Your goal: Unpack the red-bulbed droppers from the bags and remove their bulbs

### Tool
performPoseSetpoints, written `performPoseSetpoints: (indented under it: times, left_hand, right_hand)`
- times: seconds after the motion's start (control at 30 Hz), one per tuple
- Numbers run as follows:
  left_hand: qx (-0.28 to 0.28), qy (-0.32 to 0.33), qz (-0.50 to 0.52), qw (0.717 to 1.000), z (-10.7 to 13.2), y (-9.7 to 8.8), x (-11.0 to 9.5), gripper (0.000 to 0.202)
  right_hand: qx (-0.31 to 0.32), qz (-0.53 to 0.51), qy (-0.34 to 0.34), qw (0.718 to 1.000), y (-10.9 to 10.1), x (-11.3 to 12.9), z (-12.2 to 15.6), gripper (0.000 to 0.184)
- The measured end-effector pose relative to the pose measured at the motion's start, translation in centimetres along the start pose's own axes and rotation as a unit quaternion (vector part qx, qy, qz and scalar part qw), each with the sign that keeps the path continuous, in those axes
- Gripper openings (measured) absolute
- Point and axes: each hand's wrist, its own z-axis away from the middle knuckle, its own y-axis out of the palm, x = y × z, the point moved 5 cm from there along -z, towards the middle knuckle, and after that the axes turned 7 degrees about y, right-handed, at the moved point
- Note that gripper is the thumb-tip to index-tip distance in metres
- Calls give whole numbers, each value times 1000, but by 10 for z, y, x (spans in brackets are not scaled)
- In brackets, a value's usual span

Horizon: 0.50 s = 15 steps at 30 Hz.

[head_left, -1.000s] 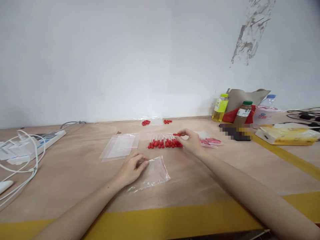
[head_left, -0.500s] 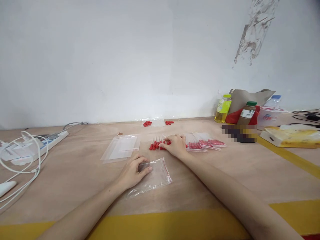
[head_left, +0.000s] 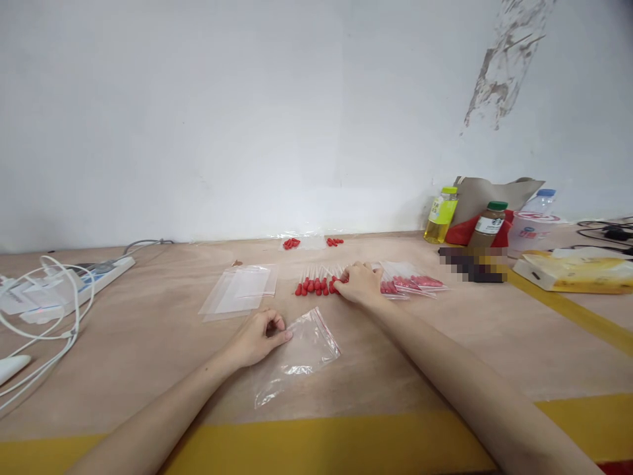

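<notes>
My left hand (head_left: 259, 337) pinches the open edge of a clear zip bag (head_left: 301, 351) with a red seal strip, lying on the wooden table (head_left: 148, 356). My right hand (head_left: 360, 282) reaches forward, fingers curled over the right end of a row of red-bulbed droppers (head_left: 314, 284). What its fingers hold is hidden. Just right of that hand lie filled bags of droppers (head_left: 410, 284).
A stack of empty zip bags (head_left: 240, 290) lies left of the droppers. Loose red bulbs (head_left: 311, 242) sit near the wall. White cables and a power strip (head_left: 74, 284) are at the left. Bottles (head_left: 440, 214), a paper bag and a tissue pack (head_left: 573, 272) stand at the right.
My right hand set down over the dropper row, slid left, then drew back right along it. My left hand lifted the bag's edge, and the bag shifted slightly.
</notes>
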Motion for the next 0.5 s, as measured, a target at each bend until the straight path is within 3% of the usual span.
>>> performPoseSetpoints:
  times: [0.23, 0.33, 0.5]
  left_hand:
    - [-8, 6, 19, 1000, 0, 0, 3, 26]
    - [-9, -11, 22, 1000, 2, 0, 4, 36]
    - [37, -28, 14, 999, 4, 8, 2, 30]
  right_hand:
    - [-70, -54, -19, 996, -1, 5, 7, 25]
    - [-59, -44, -30, 997, 5, 8, 10, 24]
    - [-32, -43, -31, 998, 5, 8, 9, 29]
